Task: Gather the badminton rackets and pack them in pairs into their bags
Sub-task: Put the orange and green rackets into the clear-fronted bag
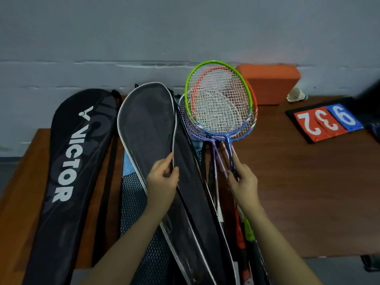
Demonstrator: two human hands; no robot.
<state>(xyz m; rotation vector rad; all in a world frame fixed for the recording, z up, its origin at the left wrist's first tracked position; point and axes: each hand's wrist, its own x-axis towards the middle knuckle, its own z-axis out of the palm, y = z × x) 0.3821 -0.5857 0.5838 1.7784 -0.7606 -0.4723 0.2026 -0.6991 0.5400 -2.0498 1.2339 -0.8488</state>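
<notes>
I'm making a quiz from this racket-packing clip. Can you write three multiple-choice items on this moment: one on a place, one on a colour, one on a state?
1. Where does the VICTOR bag lie?
A. far left of the table
B. on the orange box
C. under the scoreboard

2. What colour is the topmost racket's frame at its top?
A. yellow
B. green
C. black

3. What is the left hand doing?
A. resting flat on the table
B. pinching the white-trimmed bag's edge
C. holding a shuttlecock

Key: 1 A, it lies left of every other bag; 2 B, the upper rim is bright green; 3 B, thumb and fingers pinch the trim.
</notes>
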